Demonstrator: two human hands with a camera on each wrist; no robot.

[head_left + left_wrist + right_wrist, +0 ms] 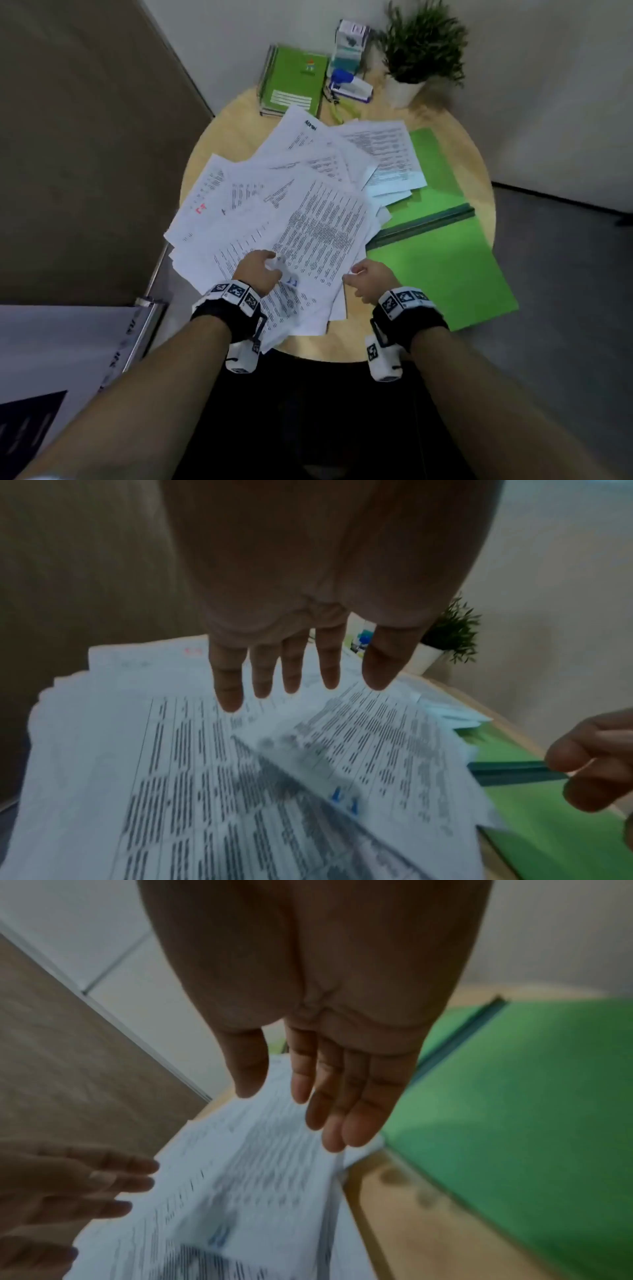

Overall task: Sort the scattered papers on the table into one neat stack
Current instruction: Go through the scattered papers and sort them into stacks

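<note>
Round wooden table [342,346] strewn with papers [291,205], centre to 9 o'clock; left hand [258,272] flat on top, fingers straight, right hand [371,279] loosely curled at 5 o'clock edge, gripping nothing; sheets overhanging 8 o'clock likely to slide off if nudged

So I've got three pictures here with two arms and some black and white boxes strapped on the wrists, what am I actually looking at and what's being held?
No machine here: a person wearing cameras. The big picture comes from a head camera looking down; the other two come from the strapped boxes, each looking along a palm to the fingers.

On the round wooden table lies a messy spread of printed papers, an open green folder on the right, and at the back green notebooks, a potted plant and what looks like a stapler.

The left hand is at the sheets' near edge; the head view suggests a grip, but its wrist view shows straight fingers, so I can't be sure. The right hand is at their right edge; the views disagree there too.
</note>
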